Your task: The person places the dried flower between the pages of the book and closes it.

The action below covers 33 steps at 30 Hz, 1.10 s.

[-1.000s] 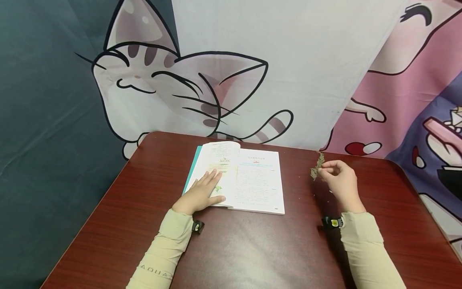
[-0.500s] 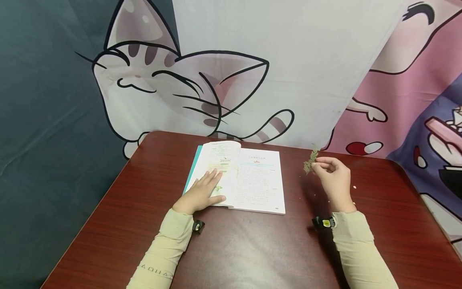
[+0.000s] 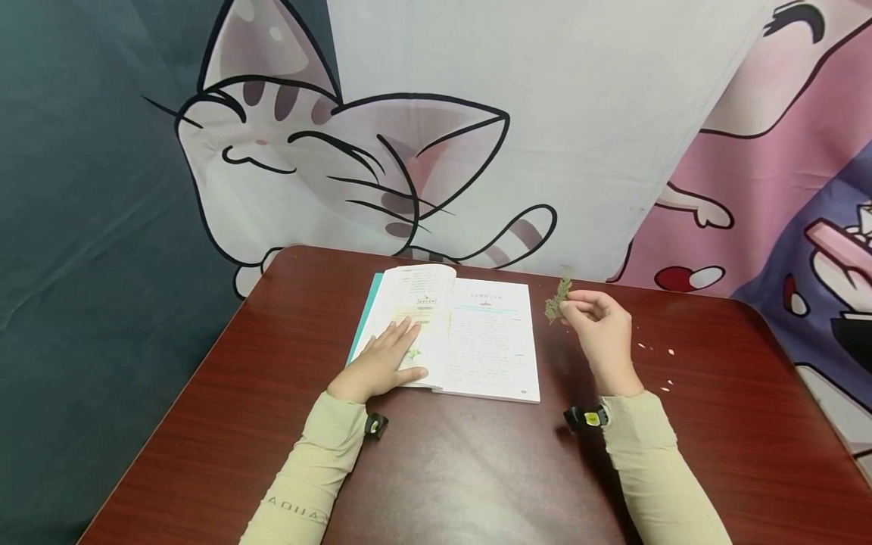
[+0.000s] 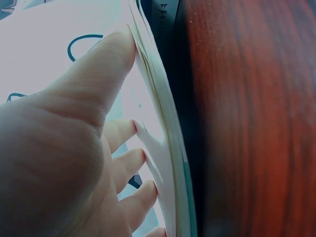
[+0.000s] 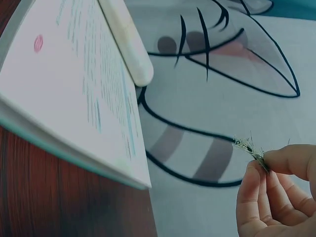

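Observation:
An open book (image 3: 487, 341) with a teal cover edge lies on the table, its left pages curving up near the middle. My left hand (image 3: 378, 362) rests flat on the left page, fingers spread; in the left wrist view its thumb (image 4: 98, 74) lies along the page edge. To the right of the book, my right hand (image 3: 602, 337) pinches a small dried green sprig (image 3: 559, 301) between thumb and fingertips, above the table. The right wrist view shows the sprig (image 5: 252, 153) at the fingertips, apart from the book (image 5: 59, 89).
Several tiny pale bits (image 3: 671, 351) lie on the dark red wooden table (image 3: 436, 469) right of my right hand. Behind the table's far edge hangs a cloth backdrop (image 3: 586, 136) with cartoon cats.
My right hand has moved left toward the book, carrying the sprig, and the pale bits on the table have come into view behind it. The left hand stays on the page.

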Available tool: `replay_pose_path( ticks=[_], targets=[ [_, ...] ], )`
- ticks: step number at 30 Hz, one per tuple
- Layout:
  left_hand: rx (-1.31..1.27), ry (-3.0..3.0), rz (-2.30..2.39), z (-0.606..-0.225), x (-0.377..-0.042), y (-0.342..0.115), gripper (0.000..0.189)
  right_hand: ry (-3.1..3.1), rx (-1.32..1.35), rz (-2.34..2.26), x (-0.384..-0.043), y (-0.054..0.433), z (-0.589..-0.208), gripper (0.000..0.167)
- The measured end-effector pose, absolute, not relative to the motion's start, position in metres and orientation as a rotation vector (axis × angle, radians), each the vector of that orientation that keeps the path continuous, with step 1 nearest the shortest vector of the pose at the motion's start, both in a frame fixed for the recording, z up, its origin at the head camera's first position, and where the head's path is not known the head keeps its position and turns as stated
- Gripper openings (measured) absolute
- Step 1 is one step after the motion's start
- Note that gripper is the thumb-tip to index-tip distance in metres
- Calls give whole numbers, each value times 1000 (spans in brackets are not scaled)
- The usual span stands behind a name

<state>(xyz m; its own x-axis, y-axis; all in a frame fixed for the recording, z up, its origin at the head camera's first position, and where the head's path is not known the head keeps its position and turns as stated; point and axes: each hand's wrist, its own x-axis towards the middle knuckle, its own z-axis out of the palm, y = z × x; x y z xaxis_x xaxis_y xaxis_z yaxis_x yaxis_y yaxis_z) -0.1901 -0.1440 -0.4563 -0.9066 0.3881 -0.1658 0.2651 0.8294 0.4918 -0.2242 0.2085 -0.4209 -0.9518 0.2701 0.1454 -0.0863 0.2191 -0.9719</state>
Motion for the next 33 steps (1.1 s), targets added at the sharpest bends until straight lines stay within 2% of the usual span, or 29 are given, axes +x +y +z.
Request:
replay_pose_path(
  ticks=[14,33],
  targets=[
    [500,2743,699,-453,-190,-143,82,-2176,-53,1917,-233,155,-426,21],
    [499,2753,693,-458,-191,-144,82,-2351,-66,2079,-244,107,-445,18]
  ],
)
